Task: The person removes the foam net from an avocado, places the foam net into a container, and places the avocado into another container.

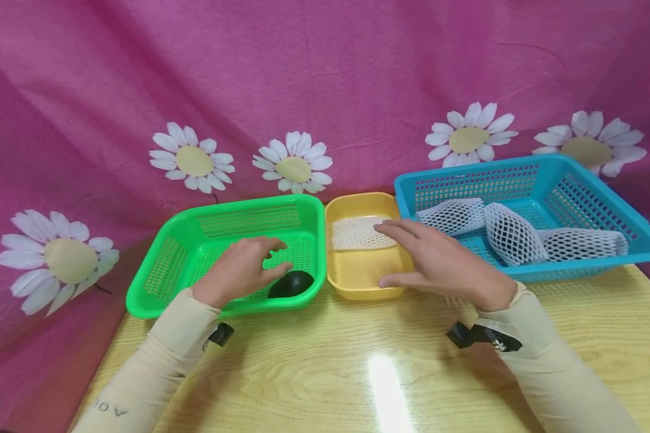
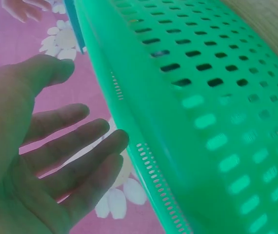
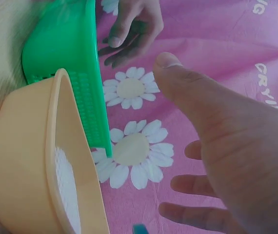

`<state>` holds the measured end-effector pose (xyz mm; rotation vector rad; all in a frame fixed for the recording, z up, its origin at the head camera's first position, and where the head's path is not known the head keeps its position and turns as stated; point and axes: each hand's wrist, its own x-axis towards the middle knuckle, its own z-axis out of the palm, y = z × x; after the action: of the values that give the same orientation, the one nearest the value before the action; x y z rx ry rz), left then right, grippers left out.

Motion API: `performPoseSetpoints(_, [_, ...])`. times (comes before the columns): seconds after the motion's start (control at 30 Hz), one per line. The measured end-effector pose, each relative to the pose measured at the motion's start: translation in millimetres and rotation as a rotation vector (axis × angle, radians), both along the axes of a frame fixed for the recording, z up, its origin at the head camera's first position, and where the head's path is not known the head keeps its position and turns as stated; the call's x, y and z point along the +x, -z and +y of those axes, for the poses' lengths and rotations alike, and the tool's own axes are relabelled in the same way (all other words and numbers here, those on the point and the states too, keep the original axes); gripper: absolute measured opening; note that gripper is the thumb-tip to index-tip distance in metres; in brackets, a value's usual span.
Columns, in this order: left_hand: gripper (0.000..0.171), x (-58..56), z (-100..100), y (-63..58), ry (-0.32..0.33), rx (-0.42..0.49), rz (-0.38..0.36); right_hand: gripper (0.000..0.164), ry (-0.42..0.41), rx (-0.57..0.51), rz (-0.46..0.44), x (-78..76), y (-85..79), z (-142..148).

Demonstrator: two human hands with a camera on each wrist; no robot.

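My left hand [image 1: 245, 270] hovers over the green basket [image 1: 157, 252], its fingers loosely spread and holding nothing. A glossy, blackish rounded thing [image 1: 292, 284] lies at the basket's near right corner, just beyond my left thumb and partly hidden by the near rim. Over the right side of the yellow bin [image 1: 365, 278] is my right hand [image 1: 439, 258], fingers apart and nothing in them. Inside that bin, toward the back, lies a white foam net sleeve [image 1: 360, 233], its right end near my right fingertips. The left wrist view shows the left fingers [image 2: 75, 146] relaxed beside the green rim.
On the right stands a blue basket [image 1: 585, 180] with three white foam net sleeves, one [image 1: 514, 234] lying slantwise in the middle. All the containers sit side by side on a wooden table [image 1: 314, 361]. Behind them hangs a pink cloth [image 1: 325, 72] with daisies.
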<state>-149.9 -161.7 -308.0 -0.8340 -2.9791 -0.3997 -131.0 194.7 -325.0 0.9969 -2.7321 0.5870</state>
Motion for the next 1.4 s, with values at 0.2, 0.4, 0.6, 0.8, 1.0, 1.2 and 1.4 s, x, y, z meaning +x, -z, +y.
performPoseSetpoints(0.2, [0.041,4.1,2,-0.8,-0.006,0.031,0.033,0.092,0.039,0.013,-0.025,-3.1,-1.3,6])
performPoseSetpoints(0.4, [0.039,9.1,4,-0.6,-0.008,0.064,0.07,0.09,0.051,0.013,-0.045,-5.2,-3.3,11])
performPoseSetpoints(0.6, [0.04,14.5,6,0.9,-0.019,0.108,0.084,0.09,0.072,0.034,-0.066,-8.0,-4.7,15])
performPoseSetpoints(0.8, [0.038,22.0,9,3.4,0.031,0.124,0.171,0.09,0.072,0.035,-0.068,-9.5,-4.5,17])
performPoseSetpoints(1.0, [0.036,32.2,20,4.3,0.103,0.14,0.258,0.091,0.108,0.04,-0.089,-7.8,-5.1,18])
performPoseSetpoints(1.2, [0.035,36.3,24,5.3,0.106,0.168,0.253,0.089,0.127,0.044,-0.082,-8.2,-1.1,22])
performPoseSetpoints(1.4, [0.034,39.2,26,8.3,0.134,0.215,0.284,0.087,0.128,0.044,-0.069,-9.2,1.0,27])
